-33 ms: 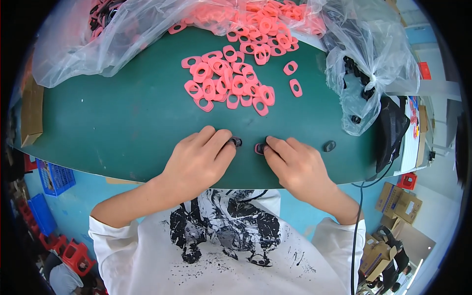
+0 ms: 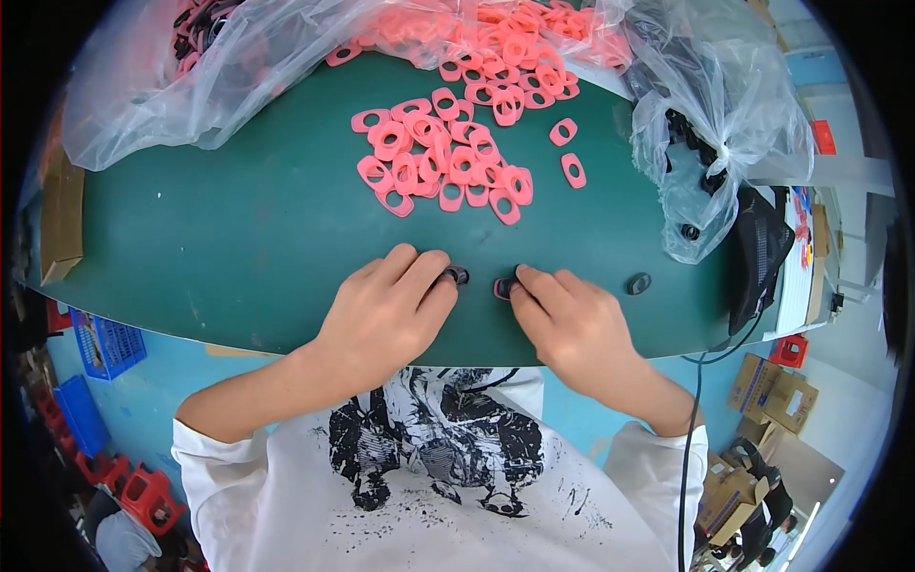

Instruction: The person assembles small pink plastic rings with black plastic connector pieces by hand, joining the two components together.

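My left hand (image 2: 383,303) rests on the green tabletop, its fingers closed on a small dark oval piece (image 2: 459,275) that pokes out past the fingertips. To the right, my right hand (image 2: 579,319) pinches a small dark piece with a pinkish rim (image 2: 502,288) between thumb and fingers. The two pieces are a short gap apart, and the fingers partly cover both. One loose black oval piece (image 2: 639,283) lies on the table to the right of my right hand. Beyond my hands is a pile of flat pink rings (image 2: 462,164) with oval holes.
More pink rings spill from a clear plastic bag (image 2: 257,76) at the back. A knotted clear bag (image 2: 681,162) with black parts stands at the right, beside a black mesh item (image 2: 760,257) and a cable (image 2: 699,410). A cardboard box (image 2: 62,214) sits at the left edge.
My right hand has shifted very slightly around its piece. All else looks the same.
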`<action>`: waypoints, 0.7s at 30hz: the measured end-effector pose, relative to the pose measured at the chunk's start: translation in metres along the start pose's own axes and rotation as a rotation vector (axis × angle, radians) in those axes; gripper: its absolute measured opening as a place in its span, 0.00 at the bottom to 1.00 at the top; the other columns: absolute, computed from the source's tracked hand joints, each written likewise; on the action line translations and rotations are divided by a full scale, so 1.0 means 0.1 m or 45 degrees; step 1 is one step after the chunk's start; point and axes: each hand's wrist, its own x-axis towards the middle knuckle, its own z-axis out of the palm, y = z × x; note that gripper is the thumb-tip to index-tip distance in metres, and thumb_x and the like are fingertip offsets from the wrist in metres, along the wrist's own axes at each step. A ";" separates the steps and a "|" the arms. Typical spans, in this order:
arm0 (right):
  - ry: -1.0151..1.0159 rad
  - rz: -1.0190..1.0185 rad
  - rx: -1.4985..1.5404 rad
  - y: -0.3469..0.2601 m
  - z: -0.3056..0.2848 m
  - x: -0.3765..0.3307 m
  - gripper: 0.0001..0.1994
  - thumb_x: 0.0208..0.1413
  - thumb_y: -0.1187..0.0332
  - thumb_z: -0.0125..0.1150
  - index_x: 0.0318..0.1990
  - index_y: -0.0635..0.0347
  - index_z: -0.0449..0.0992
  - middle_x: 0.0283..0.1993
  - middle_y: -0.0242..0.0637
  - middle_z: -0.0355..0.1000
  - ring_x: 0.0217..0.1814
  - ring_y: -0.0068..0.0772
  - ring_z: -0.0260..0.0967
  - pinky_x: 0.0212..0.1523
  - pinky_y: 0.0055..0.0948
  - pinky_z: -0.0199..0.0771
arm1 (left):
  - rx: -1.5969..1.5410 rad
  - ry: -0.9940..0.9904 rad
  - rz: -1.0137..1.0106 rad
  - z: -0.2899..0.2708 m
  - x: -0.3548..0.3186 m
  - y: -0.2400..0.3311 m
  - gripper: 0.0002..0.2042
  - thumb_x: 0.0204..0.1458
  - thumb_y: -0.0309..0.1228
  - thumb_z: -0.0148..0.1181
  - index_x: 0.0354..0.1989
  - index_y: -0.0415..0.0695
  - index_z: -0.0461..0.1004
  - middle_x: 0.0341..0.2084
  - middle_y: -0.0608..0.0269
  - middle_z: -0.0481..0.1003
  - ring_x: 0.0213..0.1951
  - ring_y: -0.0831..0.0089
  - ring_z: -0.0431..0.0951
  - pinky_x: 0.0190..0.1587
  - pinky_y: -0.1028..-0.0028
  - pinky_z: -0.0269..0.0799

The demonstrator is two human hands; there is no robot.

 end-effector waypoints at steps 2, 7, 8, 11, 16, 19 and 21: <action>-0.028 0.047 -0.087 -0.09 0.01 -0.02 0.14 0.40 0.76 0.60 0.38 0.72 0.76 0.44 0.48 0.73 0.29 0.35 0.70 0.24 0.32 0.73 | 0.046 0.074 -0.028 0.04 0.03 0.04 0.07 0.39 0.21 0.61 0.28 0.37 0.70 0.33 0.56 0.69 0.31 0.66 0.71 0.27 0.71 0.73; 0.029 0.157 -0.080 -0.17 0.11 -0.06 0.15 0.39 0.76 0.60 0.38 0.73 0.76 0.44 0.50 0.73 0.28 0.34 0.70 0.23 0.29 0.72 | 0.043 -0.035 -0.042 0.01 0.00 0.06 0.08 0.39 0.21 0.61 0.28 0.37 0.71 0.36 0.54 0.70 0.34 0.65 0.72 0.29 0.70 0.74; 0.051 0.151 -0.165 -0.20 0.15 -0.08 0.15 0.39 0.76 0.60 0.38 0.74 0.76 0.43 0.49 0.73 0.27 0.34 0.70 0.22 0.29 0.72 | 0.034 -0.058 -0.021 -0.01 0.01 0.05 0.08 0.38 0.21 0.61 0.28 0.37 0.71 0.37 0.53 0.70 0.34 0.64 0.72 0.30 0.70 0.74; 0.071 0.176 -0.078 -0.17 0.12 -0.10 0.15 0.38 0.78 0.62 0.39 0.72 0.76 0.43 0.51 0.73 0.28 0.35 0.71 0.23 0.29 0.72 | 0.028 -0.053 0.022 -0.01 0.06 0.07 0.08 0.40 0.22 0.62 0.29 0.37 0.71 0.36 0.52 0.71 0.37 0.61 0.73 0.33 0.71 0.75; 0.372 0.432 0.922 0.00 0.14 -0.07 0.09 0.47 0.81 0.66 0.37 0.70 0.77 0.43 0.48 0.74 0.28 0.30 0.73 0.23 0.24 0.71 | -1.149 0.149 -0.472 0.01 0.08 -0.03 0.05 0.51 0.18 0.62 0.34 0.37 0.71 0.39 0.55 0.73 0.40 0.67 0.76 0.34 0.73 0.75; 0.643 0.742 1.487 -0.18 0.18 0.03 0.04 0.55 0.77 0.66 0.35 0.70 0.77 0.41 0.44 0.75 0.27 0.23 0.71 0.24 0.19 0.69 | -1.933 0.280 -0.801 0.03 0.13 0.08 0.06 0.59 0.17 0.56 0.43 0.34 0.72 0.44 0.57 0.74 0.42 0.73 0.77 0.38 0.74 0.77; 0.854 0.687 1.433 -0.26 0.29 0.09 0.04 0.54 0.79 0.67 0.35 0.70 0.78 0.41 0.45 0.75 0.27 0.24 0.71 0.23 0.18 0.68 | -1.842 0.252 -0.690 0.06 0.20 0.17 0.14 0.58 0.16 0.56 0.52 0.32 0.72 0.48 0.54 0.72 0.43 0.70 0.78 0.43 0.72 0.78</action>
